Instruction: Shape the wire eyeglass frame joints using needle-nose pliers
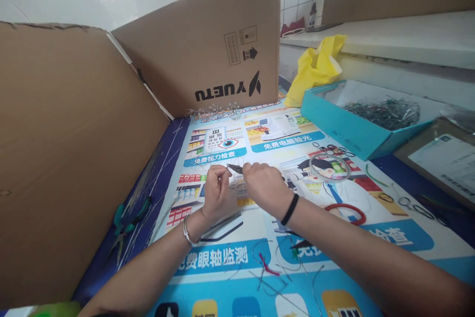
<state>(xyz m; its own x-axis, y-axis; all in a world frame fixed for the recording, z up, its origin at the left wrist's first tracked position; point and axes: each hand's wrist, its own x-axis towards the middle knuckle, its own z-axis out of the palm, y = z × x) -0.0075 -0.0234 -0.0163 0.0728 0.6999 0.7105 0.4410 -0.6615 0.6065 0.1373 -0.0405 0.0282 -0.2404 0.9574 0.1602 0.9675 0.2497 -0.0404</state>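
My right hand (265, 186) is wrapped round a pair of dark pliers (235, 168), whose narrow jaws point left toward my other hand. My left hand (219, 191) is closed in a pinch just left of the jaw tips, on a thin wire that is hard to make out. Faint loops of wire (239, 178) show between the two hands. A bundle of straight wires (222, 225) lies under my left wrist. Both hands are above a printed poster sheet (256, 158); my palms hide part of it.
Cardboard panels (208, 50) stand at the left and back. Teal-handled pliers (128, 225) lie at left. A turquoise box (334, 119) of wire pieces, a yellow bag (315, 72) and a labelled parcel (445, 158) stand right. A clear ring (349, 171), red ring (361, 214) and red scraps (267, 266) lie around.
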